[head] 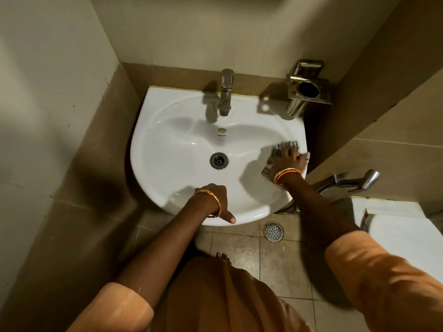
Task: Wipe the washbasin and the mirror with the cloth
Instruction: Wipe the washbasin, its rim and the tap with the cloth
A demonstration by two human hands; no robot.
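A white washbasin [182, 144] hangs on the tiled back wall, with a steel tap [226, 93] at its rear and a drain [218, 160] in the bowl. My right hand [290, 159] presses a grey checked cloth [282, 147] flat onto the basin's right rim. My left hand [215, 200] rests on the front rim with its thumb over the outer edge and its fingers bent down into the bowl. The mirror is out of view.
A steel tumbler holder [308, 88] is fixed on the wall right of the tap. A hand sprayer [354, 180] hangs on the right wall above a white toilet [405, 233]. A floor drain [274, 231] sits below the basin. Walls stand close on both sides.
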